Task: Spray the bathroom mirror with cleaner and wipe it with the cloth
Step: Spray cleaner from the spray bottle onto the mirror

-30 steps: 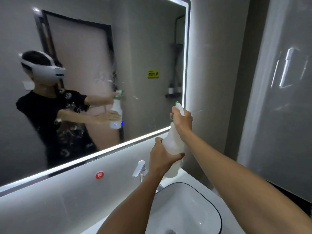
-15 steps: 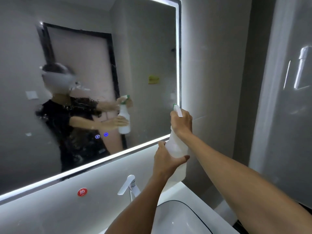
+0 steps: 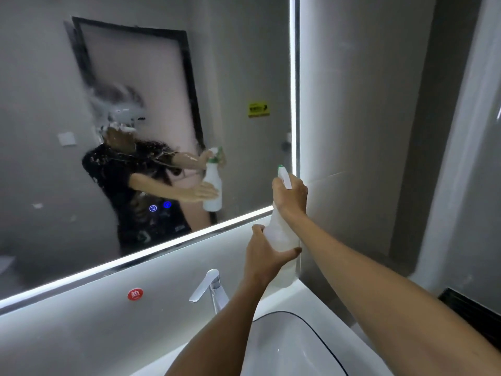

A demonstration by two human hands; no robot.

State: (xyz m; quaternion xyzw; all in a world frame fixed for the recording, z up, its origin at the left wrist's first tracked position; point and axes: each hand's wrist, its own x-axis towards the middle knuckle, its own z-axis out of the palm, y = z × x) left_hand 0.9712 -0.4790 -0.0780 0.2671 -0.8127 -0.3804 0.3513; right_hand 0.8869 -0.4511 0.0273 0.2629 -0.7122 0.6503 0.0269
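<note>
Hands, two, both on one translucent white plastic spray bottle (image 3: 280, 240) with a white-and-green trigger head. Right hand (image 3: 291, 195): fingers curled round the neck and trigger, uppermost. Left hand (image 3: 264, 251): wrapped about the bottle's lower body from the left side, thumb (image 3: 294, 251) across the front. Bottle: upright, held between the two hands above the right rear corner of the counter, nozzle toward the glass; its contents cannot be told through the plastic.

Large rectangular wall mirror (image 3: 230, 63) with lit white edge strips: directly ahead of the nozzle, near but not touching. Wet streaks and droplets (image 3: 122, 118) of spray lie on its left-centre area, blurring the reflected figure. Two small blue touch icons (image 3: 160, 207) glow low on the glass.

Chrome lever faucet (image 3: 208, 287): below the left hand, beside the forearm. White ceramic basin (image 3: 284, 346) with dark rim: under both forearms; no water visible in it. Round red sticker (image 3: 135, 294): on the grey backsplash, left of the faucet. No cloth in view.
</note>
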